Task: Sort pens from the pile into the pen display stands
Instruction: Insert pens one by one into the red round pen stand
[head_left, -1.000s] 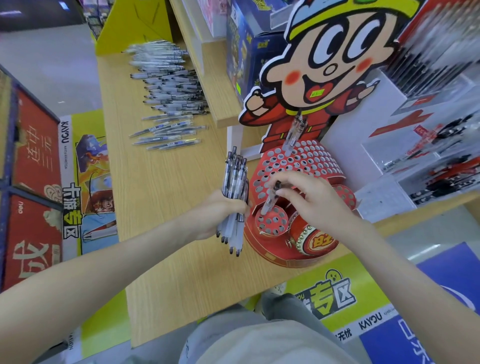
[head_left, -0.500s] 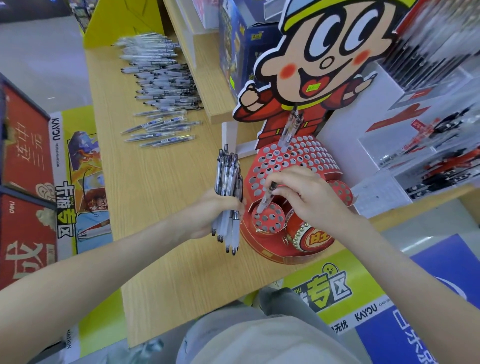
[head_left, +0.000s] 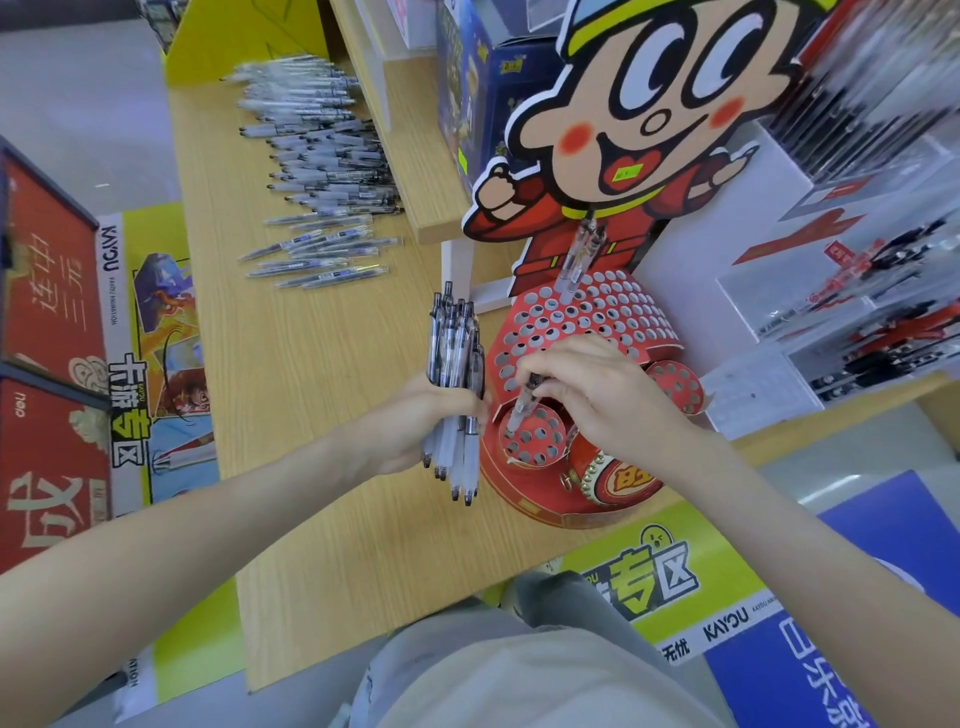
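Looking down through the head camera, we see our left hand (head_left: 415, 421) curled round a bundle of pens (head_left: 454, 358). The fingers wrap the middle of the barrels. The writing tips point down toward us and the clip ends stand up above the fist. We hold this bundle over the wooden bench (head_left: 311, 389), just beside the left edge of the red pen stand (head_left: 582, 317).

Our right hand (head_left: 597, 395) reaches over the front of the stand. Its thumb and fingers are drawn close together and pinch a single pen (head_left: 522, 408) near its upper end. That pen is tilted, with its top leaning back toward the hand. Its lower end meets a hole in the small round drum (head_left: 535, 441) at the stand's front left. We cannot tell how deep the tip sits in the hole.

At the back of the stand's big holed top, a couple of clear pens (head_left: 576, 260) stand in holes, leaning slightly, right in front of the cartoon figure board (head_left: 649, 104).

The pile (head_left: 322, 171) lies flat at the far end of the bench, well apart from the stand and both hands. Its pens lie in loose rows alongside the edge of a wooden shelf (head_left: 415, 156).
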